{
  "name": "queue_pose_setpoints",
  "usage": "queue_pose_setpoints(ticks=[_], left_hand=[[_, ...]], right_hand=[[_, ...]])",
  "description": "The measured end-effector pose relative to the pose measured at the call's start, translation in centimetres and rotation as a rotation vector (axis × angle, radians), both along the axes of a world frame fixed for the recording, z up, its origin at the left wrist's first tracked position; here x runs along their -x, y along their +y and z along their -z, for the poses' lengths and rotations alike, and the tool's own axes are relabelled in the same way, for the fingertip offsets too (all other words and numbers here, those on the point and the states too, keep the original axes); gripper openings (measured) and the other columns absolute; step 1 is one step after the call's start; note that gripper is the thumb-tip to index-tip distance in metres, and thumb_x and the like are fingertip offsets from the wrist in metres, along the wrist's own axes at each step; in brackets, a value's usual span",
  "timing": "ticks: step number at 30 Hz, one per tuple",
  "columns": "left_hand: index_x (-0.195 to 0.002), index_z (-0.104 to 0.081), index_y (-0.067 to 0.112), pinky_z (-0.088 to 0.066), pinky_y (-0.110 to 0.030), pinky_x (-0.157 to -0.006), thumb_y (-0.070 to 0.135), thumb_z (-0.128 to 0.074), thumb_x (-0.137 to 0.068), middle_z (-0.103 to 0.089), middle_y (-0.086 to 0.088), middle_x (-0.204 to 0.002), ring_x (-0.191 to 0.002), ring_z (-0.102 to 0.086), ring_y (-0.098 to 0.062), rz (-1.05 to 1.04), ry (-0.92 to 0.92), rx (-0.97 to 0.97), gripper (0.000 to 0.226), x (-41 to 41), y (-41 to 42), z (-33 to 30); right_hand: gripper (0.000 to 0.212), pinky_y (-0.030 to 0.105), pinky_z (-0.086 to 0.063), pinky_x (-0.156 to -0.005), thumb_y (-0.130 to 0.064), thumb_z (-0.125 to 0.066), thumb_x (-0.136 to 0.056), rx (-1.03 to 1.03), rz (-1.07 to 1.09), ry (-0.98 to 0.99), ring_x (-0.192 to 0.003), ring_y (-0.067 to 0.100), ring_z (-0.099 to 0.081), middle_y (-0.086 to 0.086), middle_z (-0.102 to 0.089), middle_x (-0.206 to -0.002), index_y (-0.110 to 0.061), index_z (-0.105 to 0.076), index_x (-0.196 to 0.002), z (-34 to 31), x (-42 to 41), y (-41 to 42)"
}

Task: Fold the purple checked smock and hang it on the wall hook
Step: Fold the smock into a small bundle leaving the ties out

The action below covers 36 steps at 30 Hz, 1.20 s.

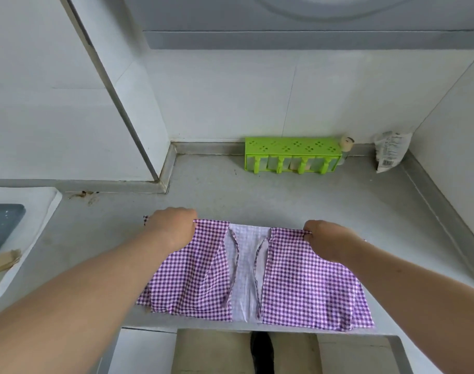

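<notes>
The purple checked smock [297, 282] lies spread on the grey counter [284, 195], near its front edge. Its two checked panels are folded inward, with a strip of pale inner fabric showing between them. My left hand [172, 228] grips the smock's far left corner with curled fingers. My right hand [326, 240] pinches the far right corner the same way. Both corners are lifted slightly off the counter. No wall hook is in view.
A green plastic rack [292, 155] stands against the back wall, with a small bottle [346, 147] and a white packet [389, 151] to its right. At the left are a white tray [41, 209] with a grey item and a wooden piece [3, 261]. A wall corner [138, 130] juts out at left.
</notes>
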<state>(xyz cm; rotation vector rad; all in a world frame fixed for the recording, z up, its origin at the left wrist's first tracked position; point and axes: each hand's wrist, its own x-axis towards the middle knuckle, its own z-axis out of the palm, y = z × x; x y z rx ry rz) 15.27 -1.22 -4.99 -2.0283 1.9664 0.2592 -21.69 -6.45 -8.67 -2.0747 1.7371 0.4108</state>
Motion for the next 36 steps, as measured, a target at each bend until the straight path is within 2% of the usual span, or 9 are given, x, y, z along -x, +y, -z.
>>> queue_pose_setpoints(ticks=[4, 12, 16, 19, 23, 25, 27, 32, 36], left_hand=[[-0.113, -0.066, 0.024, -0.056, -0.040, -0.087, 0.029, -0.043, -0.108, -0.058, 0.007, -0.096, -0.090, -0.058, -0.016, -0.050, -0.024, 0.000, 0.023, 0.3, -1.6, 2.2], [-0.131, -0.055, 0.025, -0.051, -0.038, -0.097, 0.036, -0.055, -0.103, -0.056, 0.002, -0.127, -0.114, -0.054, -0.019, -0.004, 0.058, 0.074, 0.031, 0.6, -1.7, 5.4], [-0.134, -0.056, 0.027, -0.049, -0.040, -0.103, 0.043, -0.052, -0.103, -0.052, 0.006, -0.128, -0.120, -0.052, -0.018, 0.105, 0.071, -0.044, 0.035, 0.1, -0.5, 6.4], [-0.146, -0.049, 0.032, -0.046, -0.042, -0.112, 0.052, -0.051, -0.101, -0.047, 0.007, -0.144, -0.131, -0.048, -0.017, 0.079, 0.116, -0.166, 0.050, -0.6, 0.1, 7.4], [-0.165, -0.022, 0.039, -0.031, -0.047, -0.127, 0.065, -0.047, -0.099, -0.018, 0.006, -0.173, -0.155, -0.027, -0.023, 0.029, 0.135, -0.310, 0.075, -1.5, 0.7, 8.8], [-0.167, -0.009, 0.042, -0.022, -0.051, -0.130, 0.073, -0.045, -0.097, -0.001, 0.005, -0.177, -0.162, -0.010, -0.026, -0.004, 0.130, -0.348, 0.085, -1.7, 1.1, 9.5], [-0.167, -0.002, 0.042, -0.021, -0.055, -0.130, 0.078, -0.046, -0.094, 0.007, 0.005, -0.177, -0.162, -0.003, -0.029, -0.018, 0.126, -0.352, 0.092, -1.7, 1.5, 10.1], [-0.168, 0.003, 0.038, -0.022, -0.054, -0.129, 0.076, -0.049, -0.094, 0.005, -0.001, -0.177, -0.160, -0.006, -0.034, 0.020, 0.115, -0.321, 0.098, -1.0, 1.7, 10.2], [-0.167, 0.010, 0.037, -0.017, -0.055, -0.130, 0.073, -0.039, -0.100, 0.011, -0.003, -0.177, -0.161, -0.002, -0.037, 0.038, 0.082, -0.345, 0.090, -0.9, 1.6, 10.2]], right_hand=[[0.023, 0.036, -0.058, -0.082, -0.033, -0.038, -0.107, -0.040, 0.015, 0.038, -0.086, 0.013, -0.062, -0.009, -0.064, -0.098, -0.029, -0.057, -0.120, 2.9, -0.1, -1.1], [0.024, 0.039, -0.060, -0.075, -0.027, -0.042, -0.102, -0.009, 0.031, 0.077, -0.083, 0.019, -0.062, -0.004, -0.064, -0.098, -0.031, -0.062, -0.116, 6.6, -0.2, -2.3], [0.026, 0.038, -0.057, -0.075, -0.028, -0.042, -0.103, 0.022, 0.007, 0.116, -0.087, 0.023, -0.061, 0.000, -0.063, -0.101, -0.030, -0.063, -0.118, 7.4, -0.6, -2.6], [0.026, 0.038, -0.057, -0.074, -0.027, -0.042, -0.102, 0.032, 0.028, 0.114, -0.089, 0.024, -0.061, 0.001, -0.063, -0.100, -0.030, -0.063, -0.118, 7.8, -0.8, -2.6], [0.031, 0.042, -0.056, -0.089, -0.022, -0.044, -0.100, 0.047, 0.032, 0.134, -0.100, 0.026, -0.060, 0.001, -0.065, -0.109, -0.029, -0.062, -0.124, 7.6, -1.1, -2.6], [0.037, 0.042, -0.046, -0.106, -0.017, -0.047, -0.098, 0.146, -0.024, 0.120, -0.117, 0.024, -0.056, 0.000, -0.061, -0.124, -0.028, -0.057, -0.132, 6.9, -1.8, -2.1], [0.036, 0.042, -0.037, -0.111, -0.025, -0.049, -0.100, 0.267, -0.108, 0.032, -0.123, 0.022, -0.050, -0.005, -0.056, -0.129, -0.031, -0.054, -0.135, 5.8, -3.5, -0.9], [0.027, 0.036, -0.055, -0.094, -0.034, -0.041, -0.106, 0.169, -0.308, -0.196, -0.085, 0.009, -0.064, -0.014, -0.068, -0.093, -0.032, -0.067, -0.107, 3.4, -10.5, 3.0], [0.037, 0.039, -0.062, -0.076, -0.027, -0.042, -0.105, 0.116, -0.270, -0.096, -0.064, 0.017, -0.068, -0.005, -0.071, -0.075, -0.028, -0.053, -0.140, 4.2, -15.5, 4.1]])
